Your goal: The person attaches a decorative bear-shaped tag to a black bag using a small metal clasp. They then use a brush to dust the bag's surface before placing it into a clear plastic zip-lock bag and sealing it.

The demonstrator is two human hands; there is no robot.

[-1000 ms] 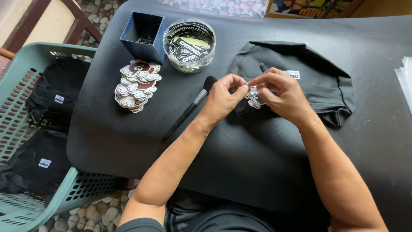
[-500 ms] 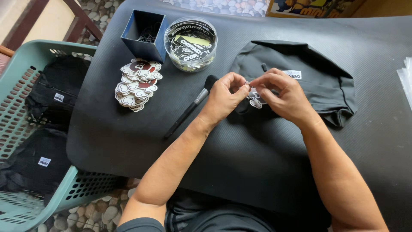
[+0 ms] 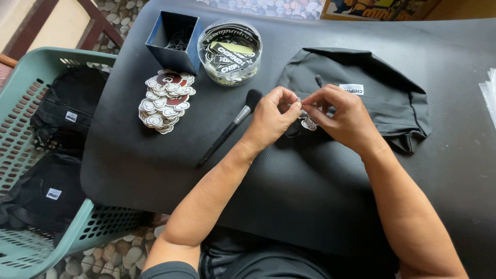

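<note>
My forearms come up over the near edge of the black table [image 3: 155, 170], and both hands meet around the middle of it. My left hand [image 3: 273, 114] and my right hand [image 3: 345, 114] are each pinched shut on a small keychain charm [image 3: 308, 123], fingertips nearly touching, with the white charm dangling just under them. Right behind my hands is a folded black bag [image 3: 382, 88] with a white label on it. Just left of my left hand a black brush [image 3: 227, 132] lies at an angle. Further left, near the left edge, sits a pile of stickers [image 3: 165, 101]. Toward the far edge there's a clear round tub [image 3: 230, 51] of stickers and a dark blue box [image 3: 174, 42]. Off the left edge, a green basket [image 3: 31, 155] holds more black bags.
</note>
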